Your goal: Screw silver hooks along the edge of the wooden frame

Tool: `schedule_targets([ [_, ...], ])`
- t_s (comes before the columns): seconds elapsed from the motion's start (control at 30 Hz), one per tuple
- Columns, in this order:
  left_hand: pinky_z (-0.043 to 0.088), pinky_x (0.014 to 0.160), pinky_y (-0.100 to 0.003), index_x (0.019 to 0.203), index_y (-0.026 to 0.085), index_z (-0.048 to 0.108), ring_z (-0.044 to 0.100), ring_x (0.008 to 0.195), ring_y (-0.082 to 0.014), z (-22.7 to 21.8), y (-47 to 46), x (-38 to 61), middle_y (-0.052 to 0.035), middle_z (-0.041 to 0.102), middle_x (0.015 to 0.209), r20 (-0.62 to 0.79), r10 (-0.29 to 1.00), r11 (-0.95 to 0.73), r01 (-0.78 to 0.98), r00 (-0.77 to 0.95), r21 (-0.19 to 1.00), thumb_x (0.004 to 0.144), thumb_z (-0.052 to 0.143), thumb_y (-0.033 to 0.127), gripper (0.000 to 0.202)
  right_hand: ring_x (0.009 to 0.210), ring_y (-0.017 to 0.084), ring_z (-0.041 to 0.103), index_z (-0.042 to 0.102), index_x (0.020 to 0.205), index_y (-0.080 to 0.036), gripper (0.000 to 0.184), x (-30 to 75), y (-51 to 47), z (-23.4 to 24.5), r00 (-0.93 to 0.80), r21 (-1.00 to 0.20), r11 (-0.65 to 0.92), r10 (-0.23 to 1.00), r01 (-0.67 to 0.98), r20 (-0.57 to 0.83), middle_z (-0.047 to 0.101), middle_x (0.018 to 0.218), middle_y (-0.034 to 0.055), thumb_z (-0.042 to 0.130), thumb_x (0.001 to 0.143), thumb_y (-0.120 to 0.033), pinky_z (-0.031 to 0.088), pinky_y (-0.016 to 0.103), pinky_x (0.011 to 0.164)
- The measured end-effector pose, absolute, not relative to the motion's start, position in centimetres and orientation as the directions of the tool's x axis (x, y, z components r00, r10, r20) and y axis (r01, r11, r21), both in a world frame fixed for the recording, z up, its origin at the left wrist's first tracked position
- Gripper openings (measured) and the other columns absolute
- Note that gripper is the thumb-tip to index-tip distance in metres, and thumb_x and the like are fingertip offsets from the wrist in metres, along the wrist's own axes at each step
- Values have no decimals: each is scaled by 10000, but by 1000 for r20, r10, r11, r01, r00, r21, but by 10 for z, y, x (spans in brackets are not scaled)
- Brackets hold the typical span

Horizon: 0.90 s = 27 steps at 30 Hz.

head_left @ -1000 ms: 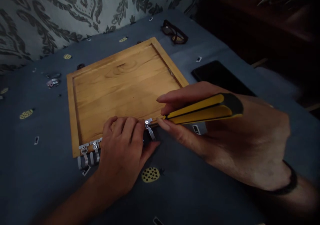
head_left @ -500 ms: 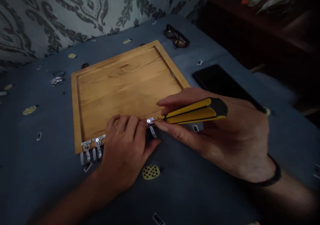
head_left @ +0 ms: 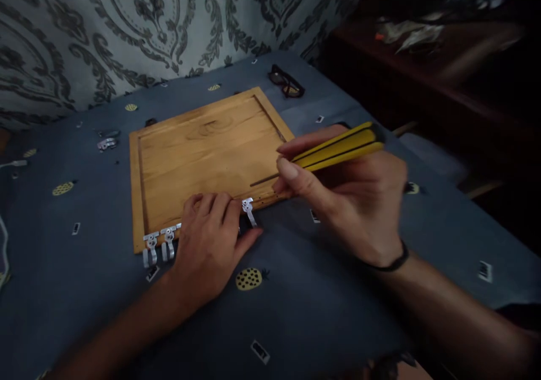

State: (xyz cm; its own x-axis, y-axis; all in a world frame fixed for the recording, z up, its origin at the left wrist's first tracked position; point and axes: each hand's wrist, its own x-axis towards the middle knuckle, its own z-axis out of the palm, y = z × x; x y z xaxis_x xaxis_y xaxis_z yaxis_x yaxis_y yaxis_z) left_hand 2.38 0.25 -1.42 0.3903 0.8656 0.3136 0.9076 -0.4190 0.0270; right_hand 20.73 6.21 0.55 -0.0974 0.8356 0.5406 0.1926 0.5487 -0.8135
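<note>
A shallow wooden board with a raised rim [head_left: 198, 109] lies on the blue cloth. Metal hooks stand along its front edge: two at the left corner [head_left: 169, 242] and one [head_left: 248, 208] just right of my left hand. My left hand [head_left: 207, 239] is closed over that edge, fingers on top and thumb at the near side; it covers part of the hook row. In my right hand [head_left: 350, 194] is a screwdriver [head_left: 338, 147] with a yellow and black handle, pinched between thumb and fingers. Its thin tip sits above the board near the right-hand hook, apart from it.
Glasses [head_left: 286, 81] rest behind the board's far right corner. Small metal pieces [head_left: 107, 142] lie to the left of the board. A patterned curtain or wall covering [head_left: 169, 25] rises at the back, and dark furniture [head_left: 393, 81] stands at the right.
My right hand has lifted the screwdriver off the right-hand hook, baring its shaft. The left hand keeps its place on the board. The view has shifted slightly.
</note>
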Motion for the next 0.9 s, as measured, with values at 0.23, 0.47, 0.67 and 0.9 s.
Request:
schedule_targets([
  [0.23,497,879,-496,1056,141,676,638,966,-319,-14,2,24,-92,695,997,258,897,-381,924,360,37,948,707,406,287,1039,178,713,634,1185,-176,203,198,67,-21,-382,-596,754,655,277,652,727,1107,66,568,996,-143,592,304,885],
  [0.47,477,893,-462,1094,149,671,637,1015,-297,-12,2,24,-90,693,1041,214,919,-351,934,330,67,969,683,433,310,933,209,715,585,1251,-198,302,197,63,-35,-525,-426,799,600,424,604,713,1099,84,471,980,-128,576,321,794],
  [0.67,483,902,-478,1076,132,683,644,1045,-315,-12,2,24,-115,702,1069,210,921,-347,936,327,65,971,675,427,313,1041,251,721,588,1269,-200,349,198,61,-42,-555,-367,787,613,497,562,709,1153,106,475,948,-123,585,346,836],
  [0.9,520,909,-474,1060,126,667,673,1047,-322,-7,1,23,-133,710,1087,185,926,-348,933,328,87,944,715,399,301,1057,260,715,595,1305,-202,378,196,61,-47,-574,-334,752,653,568,494,698,1176,115,477,949,-150,586,350,852],
])
